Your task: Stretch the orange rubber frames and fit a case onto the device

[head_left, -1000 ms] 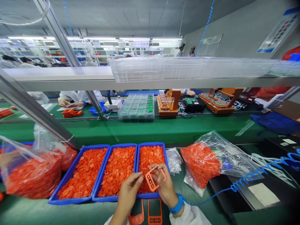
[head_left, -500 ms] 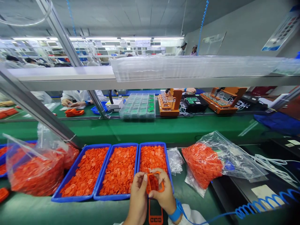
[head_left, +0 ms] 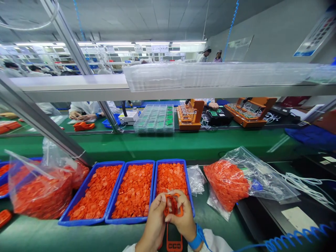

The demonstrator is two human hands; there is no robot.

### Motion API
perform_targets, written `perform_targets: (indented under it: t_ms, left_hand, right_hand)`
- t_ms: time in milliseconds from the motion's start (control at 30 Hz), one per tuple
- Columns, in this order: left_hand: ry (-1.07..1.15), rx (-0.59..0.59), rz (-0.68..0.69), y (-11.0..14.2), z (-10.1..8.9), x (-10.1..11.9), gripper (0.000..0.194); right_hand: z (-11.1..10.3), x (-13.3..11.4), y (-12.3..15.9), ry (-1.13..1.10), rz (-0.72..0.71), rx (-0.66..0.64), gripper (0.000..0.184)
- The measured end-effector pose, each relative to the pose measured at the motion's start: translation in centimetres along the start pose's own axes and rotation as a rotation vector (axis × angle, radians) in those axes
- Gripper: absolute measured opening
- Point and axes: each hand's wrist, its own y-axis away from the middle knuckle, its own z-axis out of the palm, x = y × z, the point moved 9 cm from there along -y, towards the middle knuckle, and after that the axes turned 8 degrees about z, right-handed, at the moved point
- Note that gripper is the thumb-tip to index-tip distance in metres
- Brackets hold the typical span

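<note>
My left hand point(head_left: 153, 224) and my right hand point(head_left: 183, 218) are closed together on an orange plastic frame point(head_left: 173, 207), held upright just in front of the rightmost blue tray point(head_left: 188, 189). Fingers pinch its top and sides. Below the hands another orange frame point(head_left: 174, 241) lies flat on the green mat. A blue wrist strap point(head_left: 195, 238) sits on my right wrist, with a blue coiled cord point(head_left: 288, 239) running off to the right.
Three blue trays point(head_left: 119, 221) of small orange parts stand side by side. Clear bags of orange parts lie at left point(head_left: 39, 189) and right point(head_left: 236, 178). Beyond a green conveyor point(head_left: 183, 143), other workers, orange fixtures point(head_left: 189, 115) and a clear tray stack point(head_left: 154, 119).
The frame went from being held out flat in my right hand to being gripped upright by both hands, which came together and drew slightly nearer to me. The view shifted a little.
</note>
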Motion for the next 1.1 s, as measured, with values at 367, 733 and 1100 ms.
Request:
perform_targets:
  t_ms: [367, 733, 1100]
  left_hand:
    - [-1.626, -0.127, 0.431, -5.4, -11.0, 10.4, 0.039]
    - [-1.578, -0.061, 0.684, -4.8, -11.9, 11.5, 0.041]
    - [-0.900, -0.122, 0.499, -1.9, -6.0, 10.1, 0.026]
  right_hand:
    - [0.1, 0.1, -1.1, -0.149, 0.036, -0.026, 0.060]
    - [0.4, -0.2, -1.7, -0.283, 0.079, 0.000, 0.058]
    - [0.4, -1.0, -1.9, -0.262, 0.094, 0.008, 0.055]
